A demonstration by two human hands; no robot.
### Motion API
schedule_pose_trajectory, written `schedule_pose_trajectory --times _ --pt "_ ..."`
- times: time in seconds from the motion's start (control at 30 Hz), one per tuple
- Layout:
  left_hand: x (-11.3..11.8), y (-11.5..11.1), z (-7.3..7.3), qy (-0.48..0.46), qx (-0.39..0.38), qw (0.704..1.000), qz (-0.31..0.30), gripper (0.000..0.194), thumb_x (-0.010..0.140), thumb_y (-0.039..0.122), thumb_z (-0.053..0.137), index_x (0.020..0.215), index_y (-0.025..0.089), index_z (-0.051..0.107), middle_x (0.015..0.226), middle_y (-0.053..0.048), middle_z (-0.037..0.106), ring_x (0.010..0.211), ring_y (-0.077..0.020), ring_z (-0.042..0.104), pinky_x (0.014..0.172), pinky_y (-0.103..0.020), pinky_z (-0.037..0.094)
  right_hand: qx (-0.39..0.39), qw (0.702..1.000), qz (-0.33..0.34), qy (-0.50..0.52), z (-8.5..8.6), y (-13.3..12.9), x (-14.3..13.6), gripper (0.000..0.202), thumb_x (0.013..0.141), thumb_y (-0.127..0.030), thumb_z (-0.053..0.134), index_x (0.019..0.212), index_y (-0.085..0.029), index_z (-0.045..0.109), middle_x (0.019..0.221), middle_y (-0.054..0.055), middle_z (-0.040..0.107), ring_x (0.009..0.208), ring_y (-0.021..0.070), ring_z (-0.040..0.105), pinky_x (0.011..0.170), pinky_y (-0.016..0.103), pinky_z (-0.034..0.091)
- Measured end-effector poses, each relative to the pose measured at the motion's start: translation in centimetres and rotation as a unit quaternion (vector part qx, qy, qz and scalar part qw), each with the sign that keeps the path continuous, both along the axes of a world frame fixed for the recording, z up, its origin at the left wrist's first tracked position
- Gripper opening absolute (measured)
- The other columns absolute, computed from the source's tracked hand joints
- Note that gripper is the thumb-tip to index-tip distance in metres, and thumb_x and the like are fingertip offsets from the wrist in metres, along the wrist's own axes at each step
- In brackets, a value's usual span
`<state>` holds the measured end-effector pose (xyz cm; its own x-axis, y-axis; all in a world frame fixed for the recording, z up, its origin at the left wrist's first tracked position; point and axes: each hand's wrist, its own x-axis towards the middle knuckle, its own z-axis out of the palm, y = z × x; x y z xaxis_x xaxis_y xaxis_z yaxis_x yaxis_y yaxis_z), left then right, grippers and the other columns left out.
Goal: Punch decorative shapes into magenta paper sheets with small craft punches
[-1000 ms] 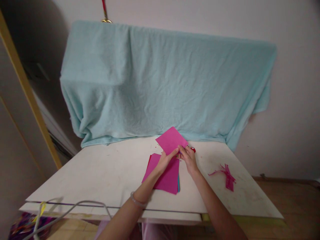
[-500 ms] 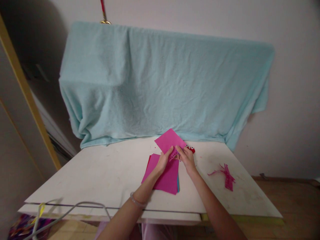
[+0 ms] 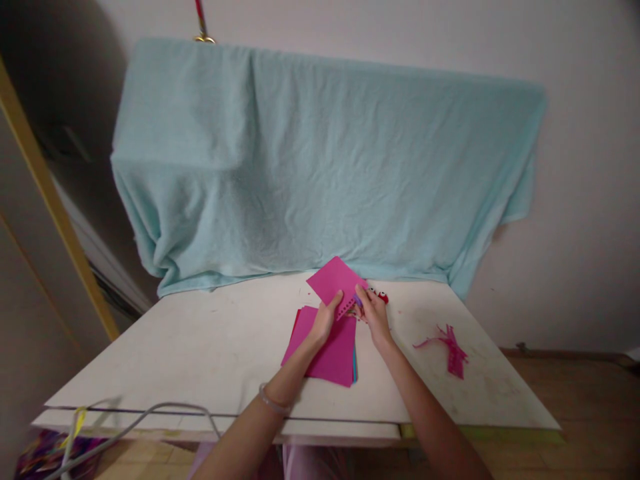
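Observation:
My left hand pinches a square sheet of pink paper by its lower edge, above the table. A row of small holes runs along the sheet's lower right edge. At that edge my right hand is closed on a small purple tool, mostly hidden by the fingers. Below my left hand and forearm lies a stack of coloured paper, magenta on top, with red and blue edges showing. A red object with white eye-like spots sits just behind my right hand.
Cut pink paper strips lie on the right of the white table. A light blue cloth hangs behind the table. A grey cable or tube curves over the front left edge.
My right hand has shifted slightly up along the sheet's edge, and more of the holes and the purple tool show. The view has moved a little.

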<state>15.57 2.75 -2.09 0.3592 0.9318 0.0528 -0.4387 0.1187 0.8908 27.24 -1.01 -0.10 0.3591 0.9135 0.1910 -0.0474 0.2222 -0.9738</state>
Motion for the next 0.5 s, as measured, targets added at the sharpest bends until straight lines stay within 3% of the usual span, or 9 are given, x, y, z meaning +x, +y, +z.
schedule_pose_trajectory --times 0.23,0.5 --pt "-0.35 0.13 0.37 -0.002 -0.004 0.999 0.042 0.043 0.077 0.051 0.065 0.095 0.012 0.067 0.088 -0.013 0.072 0.094 -0.0293 0.066 0.091 -0.042 0.045 -0.016 1.0 -0.019 0.017 0.1 0.05 0.39 0.045 0.075 -0.062 0.061 0.063 -0.021 0.045 0.045 -0.007 0.039 0.038 0.0074 0.033 0.038 0.022 0.022" --pt "-0.28 0.18 0.17 -0.004 -0.003 0.999 0.037 0.042 0.077 0.05 0.065 0.096 0.012 0.067 0.09 -0.012 0.072 0.094 -0.0287 0.066 0.09 -0.041 0.046 0.0 0.999 -0.019 0.03 0.36 -0.32 0.57 0.051 0.076 -0.065 0.059 0.057 -0.022 0.039 0.044 -0.006 0.038 0.039 0.0077 0.03 0.039 0.023 0.02"
